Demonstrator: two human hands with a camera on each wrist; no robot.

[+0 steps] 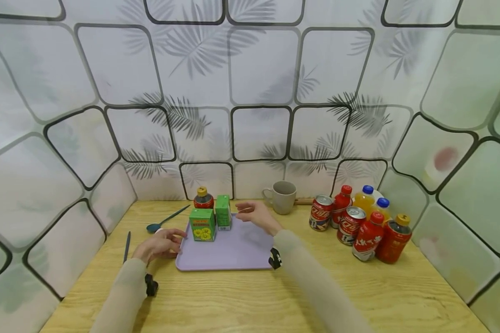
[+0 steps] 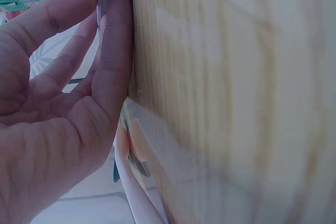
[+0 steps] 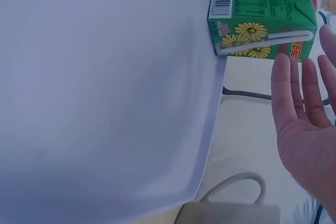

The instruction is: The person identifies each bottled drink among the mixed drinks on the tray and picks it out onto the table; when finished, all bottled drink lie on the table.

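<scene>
A light purple tray (image 1: 227,256) lies on the wooden table. Two green drink cartons with yellow flowers stand on its back-left part: a front carton (image 1: 203,225) and a back carton (image 1: 223,212). At the tray's left edge, my left hand (image 1: 161,244) touches the rim with its fingertips; in the left wrist view the fingers (image 2: 116,38) reach right to that rim, low by the tabletop. My right hand (image 1: 259,216) hovers above the back-right of the tray, holding nothing. Its fingers point toward the back carton, which shows a white straw in the right wrist view.
Behind the cartons stands a dark bottle (image 1: 203,200) with a yellow cap. A grey mug (image 1: 283,198) is behind the tray. Soda cans (image 1: 321,213) and several bottles (image 1: 368,237) crowd the right. A blue spoon (image 1: 155,227) and a dark utensil (image 1: 127,246) lie left.
</scene>
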